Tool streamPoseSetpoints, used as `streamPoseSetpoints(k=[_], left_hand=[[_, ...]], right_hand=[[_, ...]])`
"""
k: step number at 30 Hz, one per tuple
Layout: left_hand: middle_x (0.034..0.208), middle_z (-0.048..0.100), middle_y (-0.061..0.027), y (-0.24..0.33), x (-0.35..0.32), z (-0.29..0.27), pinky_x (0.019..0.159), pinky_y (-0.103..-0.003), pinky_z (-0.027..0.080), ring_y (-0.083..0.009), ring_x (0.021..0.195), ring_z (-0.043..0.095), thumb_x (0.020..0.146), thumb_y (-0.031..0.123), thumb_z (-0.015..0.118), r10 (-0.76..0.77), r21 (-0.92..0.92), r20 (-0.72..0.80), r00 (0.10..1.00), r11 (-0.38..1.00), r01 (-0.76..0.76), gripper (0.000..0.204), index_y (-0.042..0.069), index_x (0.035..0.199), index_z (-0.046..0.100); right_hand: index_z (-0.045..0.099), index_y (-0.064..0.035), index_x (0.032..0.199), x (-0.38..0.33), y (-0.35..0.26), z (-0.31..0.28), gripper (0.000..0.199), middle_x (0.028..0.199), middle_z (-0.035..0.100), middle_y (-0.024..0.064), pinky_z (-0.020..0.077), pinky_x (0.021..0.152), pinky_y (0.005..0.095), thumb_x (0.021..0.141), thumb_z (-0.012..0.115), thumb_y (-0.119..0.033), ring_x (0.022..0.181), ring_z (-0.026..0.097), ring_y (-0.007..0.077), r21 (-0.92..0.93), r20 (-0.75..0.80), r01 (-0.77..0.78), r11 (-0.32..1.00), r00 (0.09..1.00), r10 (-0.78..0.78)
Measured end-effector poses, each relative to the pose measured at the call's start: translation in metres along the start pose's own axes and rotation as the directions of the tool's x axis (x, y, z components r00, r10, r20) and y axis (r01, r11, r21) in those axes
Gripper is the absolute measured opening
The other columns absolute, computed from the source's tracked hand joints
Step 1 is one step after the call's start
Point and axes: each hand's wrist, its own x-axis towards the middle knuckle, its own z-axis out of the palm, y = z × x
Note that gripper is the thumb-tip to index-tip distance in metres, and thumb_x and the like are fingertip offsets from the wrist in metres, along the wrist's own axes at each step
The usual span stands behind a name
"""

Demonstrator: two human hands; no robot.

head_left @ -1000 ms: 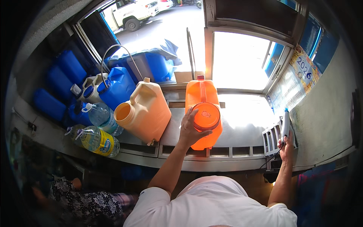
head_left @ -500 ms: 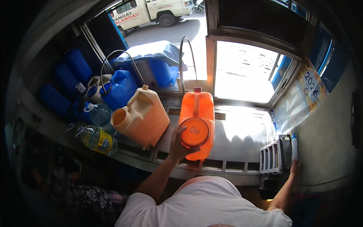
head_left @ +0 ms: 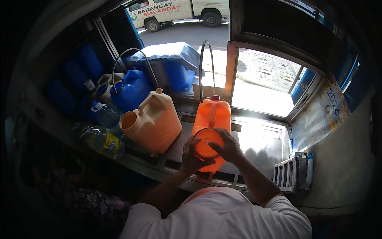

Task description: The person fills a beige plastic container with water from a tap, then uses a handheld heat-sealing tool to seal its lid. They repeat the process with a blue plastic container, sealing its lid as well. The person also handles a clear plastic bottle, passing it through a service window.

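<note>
Before me on the metal counter stands an orange jug [head_left: 222,112], its wide mouth facing me under a round orange lid [head_left: 204,148]. My left hand [head_left: 191,158] is closed around the lid's left and near edge. From the right, my right hand [head_left: 229,146] grips the same lid, fingers at its far rim and thumb across its face. A thin curved tube [head_left: 202,59] rises behind the jug. To the left sits a peach-coloured jug [head_left: 165,121], its wide mouth uncovered.
Blue jugs [head_left: 133,89] and clear plastic bottles [head_left: 101,141] crowd the left side. A slotted rack [head_left: 284,175] and a white bottle-shaped item [head_left: 309,173] with a blue top stand at right. The metal counter [head_left: 258,139] runs along the window. A person in patterned clothing is at lower left.
My right hand has left the white item by the rack and come onto the orange lid. My left hand stays on the lid. Outside, the vehicle has shifted right in view.
</note>
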Motion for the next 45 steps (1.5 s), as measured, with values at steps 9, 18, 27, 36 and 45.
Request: streamPoseSetpoints(k=[9, 18, 27, 36, 45], left_hand=[[0.151, 0.039, -0.0226, -0.023, 0.038, -0.035, 0.117, -0.054, 0.032, -0.0442, 0.143, 0.036, 0.050, 0.049, 0.098, 0.155, -0.128, 0.249, 0.956, 0.984, -0.126, 0.118, 0.011, 0.146, 0.040], [0.148, 0.046, -0.0210, -0.028, 0.028, -0.023, 0.119, -0.056, 0.028, -0.0458, 0.144, 0.035, 0.050, 0.045, 0.099, 0.137, -0.203, 0.171, 0.976, 0.974, -0.101, 0.111, 0.011, 0.141, 0.046], [0.146, 0.044, -0.0249, -0.009, 0.030, -0.026, 0.114, -0.056, 0.035, -0.0483, 0.138, 0.041, 0.051, 0.046, 0.098, -0.002, -0.125, 0.197, 0.980, 0.992, 0.027, 0.107, 0.011, 0.138, 0.046], [0.143, 0.043, -0.0268, -0.007, 0.017, -0.013, 0.111, -0.057, 0.038, -0.0494, 0.133, 0.044, 0.052, 0.059, 0.094, 0.081, -0.056, 0.052, 0.995, 0.995, -0.078, 0.119, 0.012, 0.145, 0.038], [0.152, 0.038, -0.0241, -0.034, 0.037, -0.023, 0.118, -0.058, 0.027, -0.0443, 0.142, 0.037, 0.054, 0.057, 0.095, 0.225, -0.188, 0.175, 0.959, 0.963, -0.192, 0.124, 0.011, 0.150, 0.032]], right_hand=[[0.056, -0.0042, 0.134, 0.031, -0.014, -0.005, 0.061, 0.126, 0.062, 0.0188, 0.0434, 0.105, 0.0467, 0.088, 0.071, -0.042, 0.122, 0.058, 0.0350, -0.176, 0.186, 0.043, 0.983, 0.983, -0.010], [0.058, -0.0053, 0.136, 0.022, -0.015, 0.010, 0.061, 0.127, 0.062, 0.0173, 0.0442, 0.107, 0.0454, 0.085, 0.074, -0.035, 0.124, 0.058, 0.0335, 0.056, 0.070, -0.134, 0.989, 0.989, 0.130], [0.059, 0.0002, 0.128, 0.014, -0.032, 0.029, 0.050, 0.127, 0.062, 0.0200, 0.0481, 0.103, 0.0411, 0.086, 0.074, -0.024, 0.120, 0.060, 0.0345, -0.087, -0.153, -0.189, 0.978, 0.973, 0.175], [0.063, -0.0014, 0.122, 0.011, -0.009, 0.032, 0.046, 0.126, 0.064, 0.0185, 0.0477, 0.104, 0.0423, 0.083, 0.076, -0.021, 0.119, 0.061, 0.0345, 0.108, -0.195, -0.098, 0.989, 0.974, 0.118], [0.063, -0.0020, 0.123, 0.014, -0.003, 0.027, 0.048, 0.131, 0.061, 0.0179, 0.0466, 0.105, 0.0424, 0.082, 0.078, -0.022, 0.123, 0.059, 0.0348, 0.001, -0.109, -0.037, 0.999, 0.993, 0.037]])
